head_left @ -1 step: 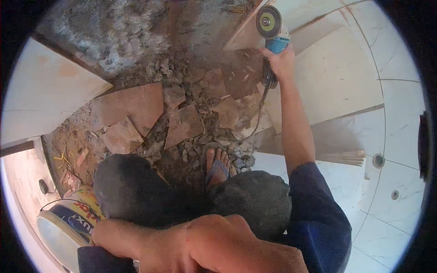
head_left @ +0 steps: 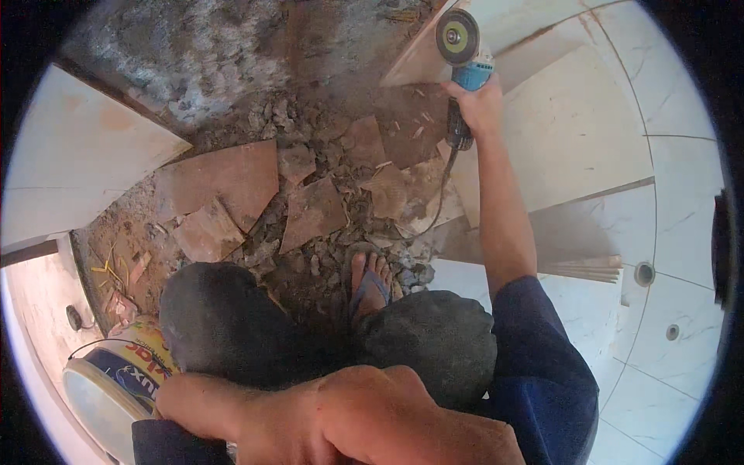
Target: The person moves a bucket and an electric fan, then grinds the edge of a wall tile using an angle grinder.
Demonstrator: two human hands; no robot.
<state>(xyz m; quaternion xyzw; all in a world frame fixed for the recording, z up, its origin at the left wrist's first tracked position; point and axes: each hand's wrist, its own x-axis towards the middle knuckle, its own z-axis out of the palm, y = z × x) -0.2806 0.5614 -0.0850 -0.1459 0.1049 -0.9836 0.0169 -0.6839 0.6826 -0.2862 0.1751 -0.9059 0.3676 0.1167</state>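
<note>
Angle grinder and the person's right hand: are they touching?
Touching. The head view shows the right hand gripping the angle grinder, thumb and palm against its body.

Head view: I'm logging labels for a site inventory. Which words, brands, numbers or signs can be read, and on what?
Bucket: large lettering, red on yellow and pale on dark blue, partly legible; I don't copy brands or wording.
Bucket, smaller print: too small to read reliably.
Angle grinder: markings too small to read.
</note>
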